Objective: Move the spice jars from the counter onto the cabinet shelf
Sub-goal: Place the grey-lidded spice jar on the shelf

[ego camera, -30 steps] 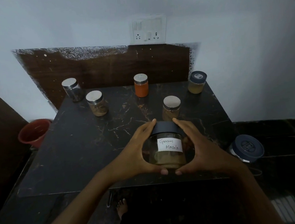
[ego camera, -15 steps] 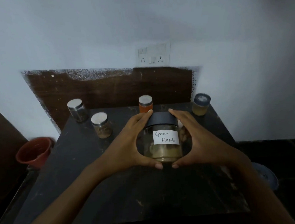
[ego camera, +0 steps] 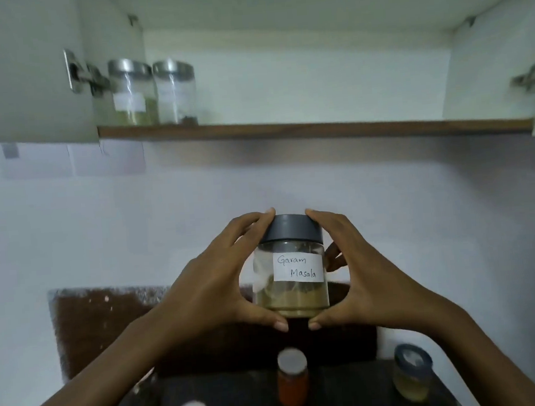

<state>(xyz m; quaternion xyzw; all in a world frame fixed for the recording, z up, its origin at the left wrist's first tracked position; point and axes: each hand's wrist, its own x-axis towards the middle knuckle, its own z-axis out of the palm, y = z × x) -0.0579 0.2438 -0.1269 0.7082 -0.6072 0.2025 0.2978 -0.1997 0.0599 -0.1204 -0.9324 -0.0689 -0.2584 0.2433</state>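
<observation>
Overhead, cabinet shelf (ego camera: 286,131), two jars (ego camera: 133,94); left hand (ego camera: 212,287), right hand (ego camera: 371,278) tight around labelled jar (ego camera: 294,296).

Wall (ego camera: 196,208): pale, plain, dimly lit. Brown panel (ego camera: 109,327): against wall's lower part, top edge speckled white. Cabinet (ego camera: 314,80): wall-mounted above, white inside, brown front edge, metal hinge (ego camera: 76,72) at left side.

Shelf jar (ego camera: 129,92) label blurred, unreadable
</observation>
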